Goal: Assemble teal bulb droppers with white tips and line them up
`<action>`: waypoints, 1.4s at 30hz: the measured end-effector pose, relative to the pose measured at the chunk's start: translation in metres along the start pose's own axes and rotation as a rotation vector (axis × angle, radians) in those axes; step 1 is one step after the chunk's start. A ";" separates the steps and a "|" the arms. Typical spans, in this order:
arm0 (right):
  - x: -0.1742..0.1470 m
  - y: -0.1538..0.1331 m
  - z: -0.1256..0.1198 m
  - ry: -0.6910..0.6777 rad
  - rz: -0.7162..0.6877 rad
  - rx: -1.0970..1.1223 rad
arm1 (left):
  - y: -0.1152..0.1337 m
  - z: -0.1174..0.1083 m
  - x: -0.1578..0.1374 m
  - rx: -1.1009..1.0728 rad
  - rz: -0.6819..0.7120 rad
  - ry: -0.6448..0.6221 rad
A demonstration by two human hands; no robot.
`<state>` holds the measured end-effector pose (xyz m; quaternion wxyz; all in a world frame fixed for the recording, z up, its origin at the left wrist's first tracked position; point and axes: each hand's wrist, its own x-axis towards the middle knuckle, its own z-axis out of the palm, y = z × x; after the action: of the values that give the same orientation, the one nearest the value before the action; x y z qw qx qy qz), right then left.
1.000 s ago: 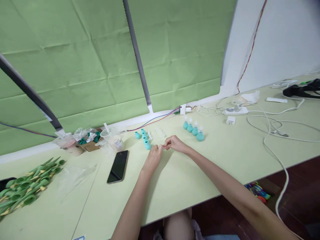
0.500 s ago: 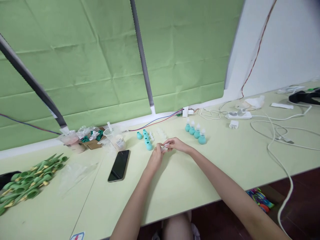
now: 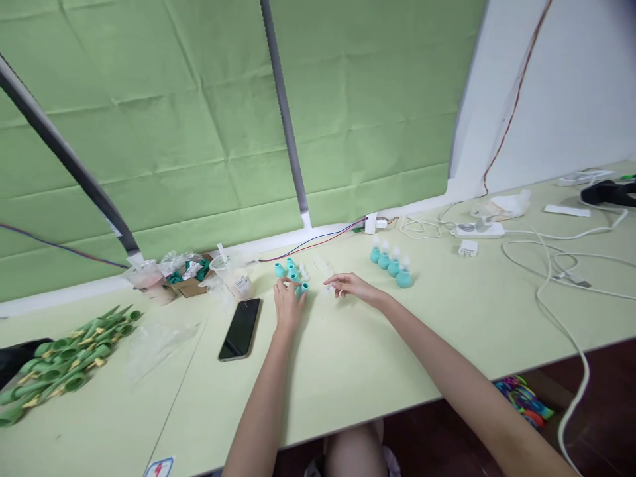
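Observation:
My left hand point(image 3: 289, 306) is at the front of a small group of teal bulb-shaped bottles point(image 3: 280, 269), palm down. Its thumb and fingers close around the front teal bottle point(image 3: 304, 288), which is partly hidden by the fingers. To the right, my right hand point(image 3: 352, 286) hovers low over the table, fingertips pinching a small whitish translucent piece point(image 3: 328, 287) too small to make out fully. Just behind the hands lie rows of small white translucent pieces point(image 3: 322, 266). Further right stand several teal bottles with white pointed tops point(image 3: 394, 264) in a slanting row.
A black phone point(image 3: 240, 329) lies left of my left arm. Behind it stand a plastic cup with a straw point(image 3: 232, 278) and an open cardboard box point(image 3: 191, 285). Green flower-like plastic parts point(image 3: 64, 361) are piled at far left. White cables and a power strip point(image 3: 478, 230) occupy the right.
My left hand has parted from my right and moved left to the teal bottles. The front bottle has shifted slightly right. My right hand stays in nearly the same place with the whitish piece.

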<state>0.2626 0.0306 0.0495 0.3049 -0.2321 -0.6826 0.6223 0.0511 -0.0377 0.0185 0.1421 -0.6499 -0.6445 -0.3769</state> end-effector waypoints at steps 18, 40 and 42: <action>0.004 -0.002 0.003 0.090 -0.170 -0.085 | 0.042 -0.001 -0.003 -0.272 0.066 -0.281; 0.003 0.005 0.009 0.030 -0.174 -0.260 | 0.046 -0.007 -0.011 0.138 0.154 -0.302; 0.003 0.006 0.010 0.016 -0.160 -0.263 | 0.046 -0.008 -0.010 0.124 0.140 -0.330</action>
<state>0.2530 0.0268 0.0432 0.3260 -0.2198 -0.7722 0.4991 0.0930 -0.0560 0.0309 0.1005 -0.7362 -0.6342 -0.2139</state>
